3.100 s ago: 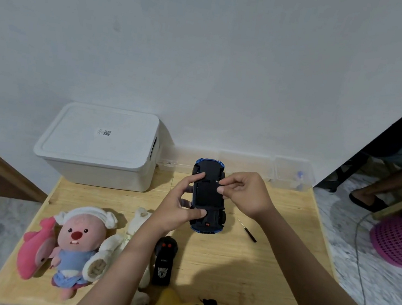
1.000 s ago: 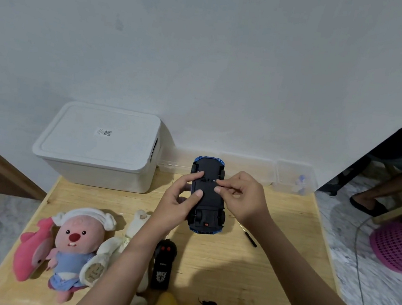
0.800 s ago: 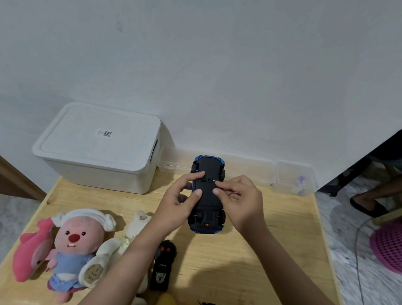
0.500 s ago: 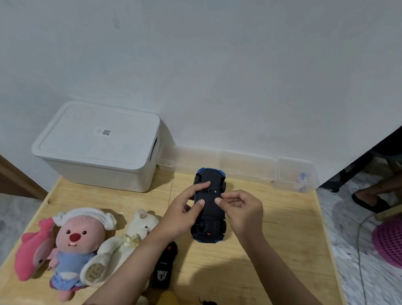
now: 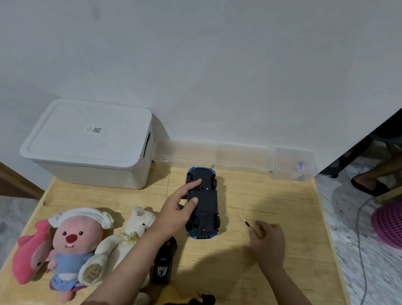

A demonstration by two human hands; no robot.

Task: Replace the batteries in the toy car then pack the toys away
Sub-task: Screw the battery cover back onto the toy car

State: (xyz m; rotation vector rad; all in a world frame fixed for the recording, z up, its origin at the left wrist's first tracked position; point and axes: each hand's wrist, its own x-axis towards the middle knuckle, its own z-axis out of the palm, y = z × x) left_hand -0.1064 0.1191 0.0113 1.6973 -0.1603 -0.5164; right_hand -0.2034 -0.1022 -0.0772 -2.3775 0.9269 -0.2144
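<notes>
The blue toy car (image 5: 205,205) lies upside down on the wooden table (image 5: 287,284), its black underside facing up. My left hand (image 5: 177,212) holds it on its left side, with two fingers on the underside. My right hand (image 5: 268,241) is off the car, to its right, with the fingers curled over the handle of a thin screwdriver (image 5: 242,217) whose tip points away from me. A black remote control (image 5: 164,262) lies near my left forearm. No batteries are visible.
A closed white storage box (image 5: 90,138) stands at the back left, with clear plastic containers (image 5: 243,157) along the wall. A pink plush (image 5: 72,245), a pink dolphin (image 5: 30,255) and a white bear (image 5: 131,235) lie front left. On the floor at the right are a pink basket (image 5: 398,224) and another person's foot (image 5: 368,184).
My right hand left the car's underside and moved right to the screwdriver, closing on its handle. My left hand stays on the car, which sits slightly nearer to me.
</notes>
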